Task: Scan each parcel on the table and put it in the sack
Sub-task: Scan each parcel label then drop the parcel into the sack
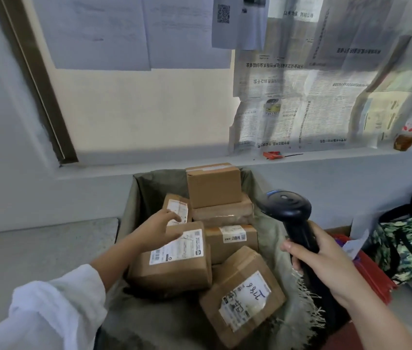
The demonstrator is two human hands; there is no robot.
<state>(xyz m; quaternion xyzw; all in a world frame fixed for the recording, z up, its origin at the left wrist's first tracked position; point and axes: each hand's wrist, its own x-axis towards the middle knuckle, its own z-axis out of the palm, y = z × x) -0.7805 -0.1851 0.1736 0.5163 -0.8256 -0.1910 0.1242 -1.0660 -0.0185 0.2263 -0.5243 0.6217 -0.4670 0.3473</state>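
Observation:
An open grey-green sack [273, 246] holds several brown cardboard parcels. My left hand [158, 227] reaches into it, fingers straight, resting on top of a labelled parcel [174, 261]. Behind that hand lies a small labelled parcel [178, 207]. A plain box [213, 185] is stacked at the back, and a parcel with handwriting on its label [244, 296] lies nearest me. My right hand [326, 263] grips the handle of a black barcode scanner [292, 210], held above the sack's right edge with its head pointing away from me.
A grey table top [35, 251] lies left of the sack. A red object [373, 274] and a camouflage bag [406, 243] sit to the right. Behind the sack runs a window ledge [199, 164], with newspaper [300, 97] taped over the glass.

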